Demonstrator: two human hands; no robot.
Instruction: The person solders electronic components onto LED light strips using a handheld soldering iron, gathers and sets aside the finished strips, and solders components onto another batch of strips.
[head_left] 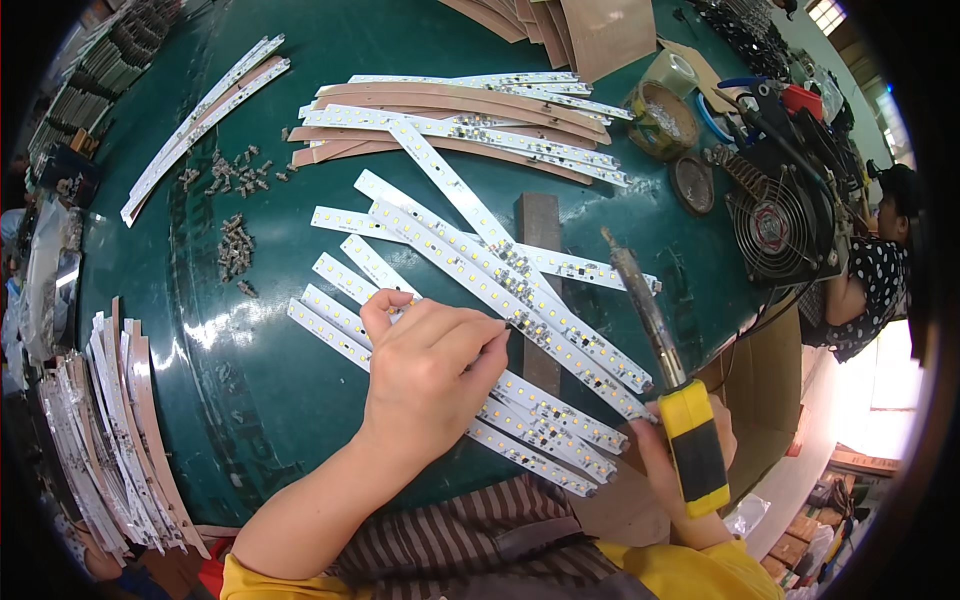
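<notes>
My left hand (430, 365) is closed above several white LED strips (545, 425), its thumb and fingers drawn together; whatever lies in the pinch is hidden or too small to name. My right hand (665, 470) grips a soldering iron (697, 445) by its yellow and black handle. The iron's metal shaft points up and away, its tip over the green table (400, 490). More LED strips (500, 275) lie crossed just beyond my left hand. The near end of one reaches the fingers of my right hand; I cannot tell if they hold it.
A grey bar (540, 370) lies under the strips. Small metal parts (235, 250) sit in piles at left. Strip bundles (450, 125) lie at the back, another stack (130, 440) at left. A tin (660, 120) and a fan (770, 230) stand at right; a person (870, 260) sits beyond.
</notes>
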